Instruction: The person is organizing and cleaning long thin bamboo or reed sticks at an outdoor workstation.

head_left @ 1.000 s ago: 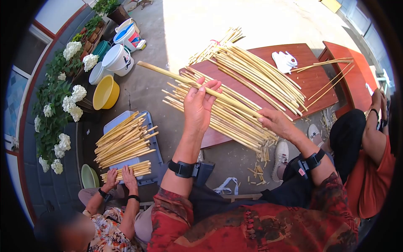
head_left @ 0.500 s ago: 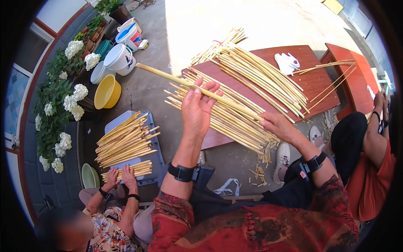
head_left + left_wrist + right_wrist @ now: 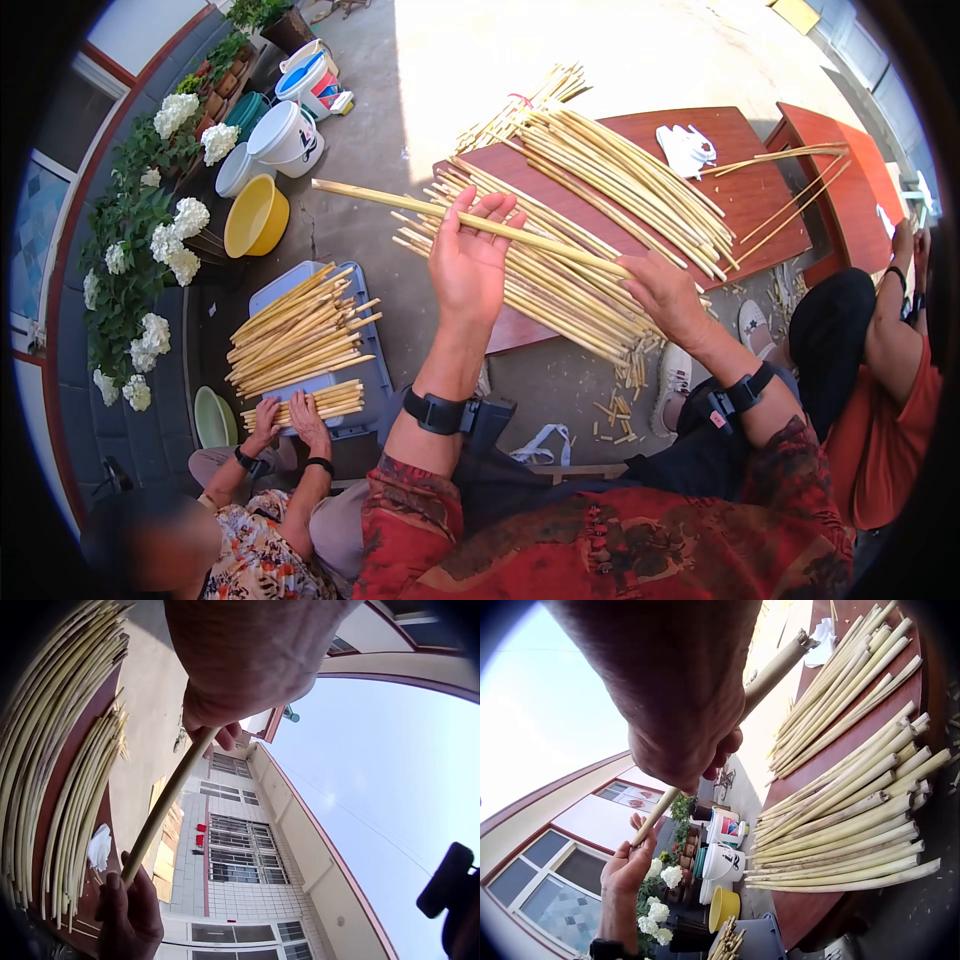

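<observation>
A long pale stalk (image 3: 380,198) slants across in front of me, above the stalks on the table. My left hand (image 3: 468,275), palm up, holds it between thumb and fingers partway along. Near its other end, my right hand (image 3: 668,300) grips it from above; in the left wrist view that hand (image 3: 133,919) has its thumb along the stalk. The right wrist view shows a ragged end (image 3: 804,643) sticking out past the right hand. Below lie a near row of stalks (image 3: 560,310) and a farther row (image 3: 630,190) on the red-brown table (image 3: 765,205).
White cloth (image 3: 685,150) lies on the table. Short cut pieces (image 3: 615,415) litter the ground. On my left, another person's hands (image 3: 308,425) rest on stalks over a blue-grey crate (image 3: 375,385). Beyond stand a yellow basin (image 3: 256,222) and buckets (image 3: 285,140). Someone in orange (image 3: 880,440) sits right.
The stalk's far left end has dipped, so the stalk lies at a flatter slant. My right hand has shifted slightly up and right; my left hand's thumb and fingers have spread a little.
</observation>
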`<action>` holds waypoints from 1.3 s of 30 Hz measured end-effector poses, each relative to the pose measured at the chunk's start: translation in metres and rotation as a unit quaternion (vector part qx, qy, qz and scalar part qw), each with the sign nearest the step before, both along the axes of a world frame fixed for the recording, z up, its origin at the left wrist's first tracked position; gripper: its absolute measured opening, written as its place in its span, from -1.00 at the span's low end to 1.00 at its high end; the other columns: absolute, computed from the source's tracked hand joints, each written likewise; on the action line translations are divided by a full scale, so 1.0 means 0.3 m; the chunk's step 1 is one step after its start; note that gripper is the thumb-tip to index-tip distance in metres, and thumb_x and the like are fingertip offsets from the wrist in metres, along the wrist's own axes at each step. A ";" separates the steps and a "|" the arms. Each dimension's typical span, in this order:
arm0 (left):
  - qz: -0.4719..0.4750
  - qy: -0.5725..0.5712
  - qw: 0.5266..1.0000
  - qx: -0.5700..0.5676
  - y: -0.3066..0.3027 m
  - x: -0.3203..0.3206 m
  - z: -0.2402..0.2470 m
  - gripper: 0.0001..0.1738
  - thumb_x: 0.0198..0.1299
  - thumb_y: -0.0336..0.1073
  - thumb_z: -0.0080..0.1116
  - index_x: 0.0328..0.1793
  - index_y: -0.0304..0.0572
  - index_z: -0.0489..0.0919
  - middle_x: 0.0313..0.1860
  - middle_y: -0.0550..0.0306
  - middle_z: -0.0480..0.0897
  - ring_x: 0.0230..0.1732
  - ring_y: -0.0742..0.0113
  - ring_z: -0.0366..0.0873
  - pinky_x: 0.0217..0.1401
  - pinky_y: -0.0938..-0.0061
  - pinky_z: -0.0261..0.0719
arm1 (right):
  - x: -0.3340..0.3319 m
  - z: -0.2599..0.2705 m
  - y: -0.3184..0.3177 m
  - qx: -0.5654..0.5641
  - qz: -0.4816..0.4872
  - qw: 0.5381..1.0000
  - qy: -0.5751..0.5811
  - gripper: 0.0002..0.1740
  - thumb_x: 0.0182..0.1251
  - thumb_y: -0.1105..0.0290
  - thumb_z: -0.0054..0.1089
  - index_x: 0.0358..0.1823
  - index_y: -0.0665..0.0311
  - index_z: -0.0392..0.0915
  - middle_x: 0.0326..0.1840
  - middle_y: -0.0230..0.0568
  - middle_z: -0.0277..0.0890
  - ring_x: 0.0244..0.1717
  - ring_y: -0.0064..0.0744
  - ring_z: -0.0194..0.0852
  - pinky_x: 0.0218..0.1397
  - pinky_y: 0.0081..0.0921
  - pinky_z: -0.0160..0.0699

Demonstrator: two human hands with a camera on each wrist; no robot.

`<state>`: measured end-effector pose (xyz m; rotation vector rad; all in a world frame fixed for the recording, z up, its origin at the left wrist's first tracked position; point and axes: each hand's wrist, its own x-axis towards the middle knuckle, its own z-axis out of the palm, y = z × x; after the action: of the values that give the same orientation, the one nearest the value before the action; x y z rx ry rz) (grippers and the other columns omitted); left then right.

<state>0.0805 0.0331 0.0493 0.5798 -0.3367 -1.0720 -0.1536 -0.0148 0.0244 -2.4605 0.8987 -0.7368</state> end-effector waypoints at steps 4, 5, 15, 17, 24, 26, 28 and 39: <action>0.046 0.068 0.996 -0.026 -0.008 0.097 -0.015 -0.58 0.32 -0.10 -0.39 -0.02 -0.36 0.27 -0.37 0.09 0.35 -0.30 0.28 0.32 -0.08 0.26 0.39 | 0.006 0.011 0.003 -0.068 -0.011 0.997 0.028 -0.68 0.03 0.46 0.11 -0.11 0.14 0.43 -0.47 -0.19 0.29 -0.40 -0.20 0.38 -0.39 -0.34 0.36; 0.054 0.076 0.994 -0.061 -0.007 0.134 -0.030 -0.58 0.32 -0.08 -0.39 -0.06 -0.34 0.29 -0.48 0.18 0.29 -0.44 0.37 0.26 -0.22 0.36 0.40 | 0.005 0.010 0.001 -0.067 -0.010 0.997 0.029 -0.68 0.03 0.46 0.11 -0.11 0.14 0.43 -0.47 -0.19 0.29 -0.40 -0.20 0.38 -0.39 -0.34 0.36; 0.147 0.105 0.983 -0.012 0.016 0.217 0.028 -0.63 0.28 -0.04 -0.24 -0.30 -0.22 0.36 -0.76 0.34 0.07 -0.75 0.52 -0.02 -0.68 0.61 0.03 | -0.025 -0.021 -0.005 0.093 0.094 0.985 0.111 -0.72 0.17 0.30 0.00 -0.10 0.22 0.36 -0.29 -0.03 0.44 -0.26 0.02 0.40 -0.27 -0.22 0.38; 0.153 0.097 0.983 -0.010 0.004 0.210 0.024 -0.65 0.29 -0.06 -0.24 -0.30 -0.21 0.36 -0.76 0.34 0.07 -0.75 0.53 -0.02 -0.68 0.61 0.03 | -0.017 -0.019 -0.004 0.128 0.104 0.978 0.126 -0.73 0.21 0.25 -0.05 -0.12 0.23 0.34 -0.33 0.00 0.43 -0.27 0.04 0.39 -0.29 -0.19 0.36; 0.089 0.035 0.995 0.039 -0.063 0.033 -0.052 -0.71 0.28 -0.12 -0.19 -0.28 -0.22 0.33 -0.73 0.36 0.09 -0.75 0.56 0.01 -0.70 0.59 0.09 | 0.051 -0.060 0.043 0.148 0.089 0.980 0.101 -0.75 0.24 0.27 -0.06 -0.19 0.32 0.31 -0.38 0.09 0.36 -0.31 0.11 0.34 -0.31 -0.20 0.31; 0.063 0.028 0.996 0.064 -0.067 -0.047 -0.066 -0.72 0.28 -0.14 -0.18 -0.27 -0.23 0.33 -0.73 0.36 0.09 -0.74 0.57 0.02 -0.69 0.59 0.10 | 0.080 -0.056 0.058 0.148 0.073 0.982 0.088 -0.74 0.25 0.21 -0.09 -0.28 0.30 0.25 -0.48 0.12 0.37 -0.37 0.14 0.36 -0.35 -0.11 0.30; 0.041 0.020 0.995 0.086 -0.075 -0.105 -0.080 -0.73 0.27 -0.15 -0.18 -0.27 -0.23 0.33 -0.73 0.37 0.10 -0.74 0.57 0.02 -0.69 0.60 0.11 | 0.105 -0.039 0.061 0.183 0.067 0.977 0.083 -0.74 0.26 0.22 -0.10 -0.31 0.30 0.22 -0.51 0.14 0.35 -0.38 0.16 0.34 -0.35 -0.12 0.30; -0.056 0.015 0.989 0.134 -0.074 -0.188 -0.077 -0.79 0.26 -0.26 -0.18 -0.21 -0.29 0.32 -0.71 0.35 0.12 -0.75 0.58 0.05 -0.73 0.61 0.11 | 0.184 -0.018 0.061 0.270 0.071 0.959 -0.040 -0.72 0.25 0.32 -0.08 -0.11 0.35 0.27 -0.34 0.20 0.42 -0.30 0.17 0.38 -0.25 -0.19 0.35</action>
<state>0.0240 0.0109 0.0262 0.7911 -0.2022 -1.2438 -0.0984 0.0034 0.0190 -1.9695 0.7588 -0.4594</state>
